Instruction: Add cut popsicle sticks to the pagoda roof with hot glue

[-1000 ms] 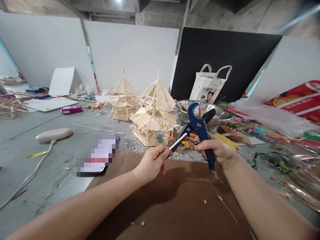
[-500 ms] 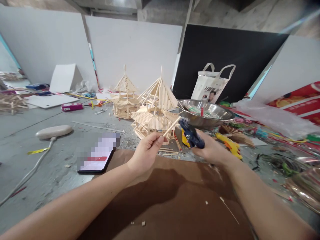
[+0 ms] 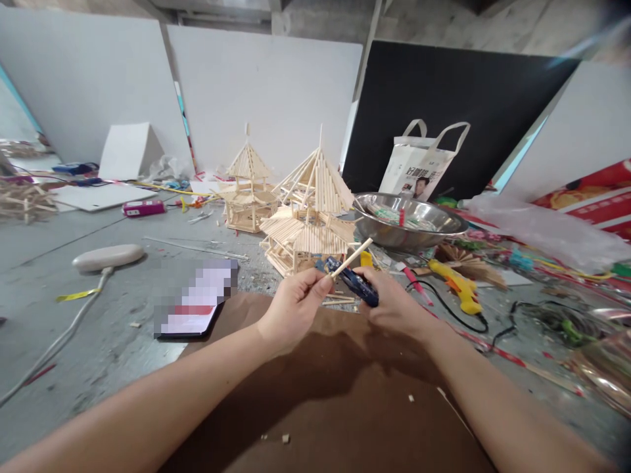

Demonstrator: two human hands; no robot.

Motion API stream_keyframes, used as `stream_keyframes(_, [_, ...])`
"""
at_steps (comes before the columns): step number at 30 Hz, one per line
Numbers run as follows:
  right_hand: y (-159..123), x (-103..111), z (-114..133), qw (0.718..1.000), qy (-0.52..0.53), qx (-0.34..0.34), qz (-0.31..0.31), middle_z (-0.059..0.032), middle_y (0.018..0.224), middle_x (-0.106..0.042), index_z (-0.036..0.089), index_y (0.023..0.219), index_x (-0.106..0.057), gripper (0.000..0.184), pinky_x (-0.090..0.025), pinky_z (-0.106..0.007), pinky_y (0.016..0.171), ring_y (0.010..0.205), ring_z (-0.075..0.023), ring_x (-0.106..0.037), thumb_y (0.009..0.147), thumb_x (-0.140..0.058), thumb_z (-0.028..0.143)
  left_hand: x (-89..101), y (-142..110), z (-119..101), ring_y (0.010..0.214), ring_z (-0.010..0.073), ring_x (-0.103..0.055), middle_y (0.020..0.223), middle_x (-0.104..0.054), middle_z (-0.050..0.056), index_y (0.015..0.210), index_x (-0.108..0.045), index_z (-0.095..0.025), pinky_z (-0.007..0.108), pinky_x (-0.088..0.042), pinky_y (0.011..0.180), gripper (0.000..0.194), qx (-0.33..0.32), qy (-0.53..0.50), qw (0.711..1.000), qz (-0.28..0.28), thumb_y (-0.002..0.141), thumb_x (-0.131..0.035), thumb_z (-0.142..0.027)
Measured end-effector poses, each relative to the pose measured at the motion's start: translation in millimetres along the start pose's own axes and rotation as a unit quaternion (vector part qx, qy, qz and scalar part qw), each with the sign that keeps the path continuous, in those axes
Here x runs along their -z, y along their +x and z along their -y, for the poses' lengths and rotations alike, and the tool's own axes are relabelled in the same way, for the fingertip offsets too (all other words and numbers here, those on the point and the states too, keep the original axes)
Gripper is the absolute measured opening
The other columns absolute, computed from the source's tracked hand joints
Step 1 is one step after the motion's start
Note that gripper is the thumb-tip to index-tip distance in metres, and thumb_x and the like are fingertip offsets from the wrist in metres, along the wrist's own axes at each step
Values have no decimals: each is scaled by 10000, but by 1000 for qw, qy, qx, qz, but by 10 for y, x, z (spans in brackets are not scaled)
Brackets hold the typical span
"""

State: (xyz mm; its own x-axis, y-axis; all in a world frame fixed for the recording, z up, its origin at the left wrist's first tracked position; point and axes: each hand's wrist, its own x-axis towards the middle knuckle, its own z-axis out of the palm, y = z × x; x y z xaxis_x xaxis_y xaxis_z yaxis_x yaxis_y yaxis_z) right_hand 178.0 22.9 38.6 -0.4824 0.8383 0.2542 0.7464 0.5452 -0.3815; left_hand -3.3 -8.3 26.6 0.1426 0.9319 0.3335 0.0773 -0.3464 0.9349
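Observation:
My left hand [image 3: 294,309] pinches a thin wooden stick [image 3: 353,255] that points up and to the right. Close beside it, my right hand [image 3: 397,307] is wrapped round the blue cutter [image 3: 353,281], which lies low and nearly flat, its tip near the stick's lower end. Both hands hover over the far edge of a brown cardboard sheet [image 3: 335,401]. Just behind them stands a stick-built pavilion model [image 3: 308,213], with a second, smaller one [image 3: 248,190] further back on the left.
A steel bowl [image 3: 409,220] sits right of the models, a yellow glue gun [image 3: 456,284] with black cable beside it. A phone [image 3: 194,303] lies left of the cardboard, a white power strip [image 3: 106,256] further left. A white tote bag [image 3: 424,164] leans on a black board.
My right hand has lowered the blue cutter from upright in front of the bowl to low and nearly flat near the cardboard's edge. The left hand with the stick has barely moved.

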Motion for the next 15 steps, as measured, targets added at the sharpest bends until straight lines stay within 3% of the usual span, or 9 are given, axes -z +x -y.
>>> stream_keyframes(6, [-36, -38, 45, 999, -11, 34, 11, -72, 948, -558, 168, 1016, -474, 520, -381, -305, 729, 862, -208, -506, 503, -438, 90, -8, -1, 31, 459, 56, -258, 498, -327, -49, 607, -469, -158, 191, -240, 454, 252, -29, 11, 999, 10, 784, -427, -331])
stream_keyframes(15, [-44, -50, 89, 998, -56, 3, 6, -56, 855, -553, 188, 892, -479, 363, -370, -277, 655, 762, -185, -499, 535, -450, 127, -10, 31, 93, 518, 74, -354, 554, -446, -26, 670, -549, -154, 192, -292, 506, 221, -41, 28, 999, 1, 780, -430, -305])
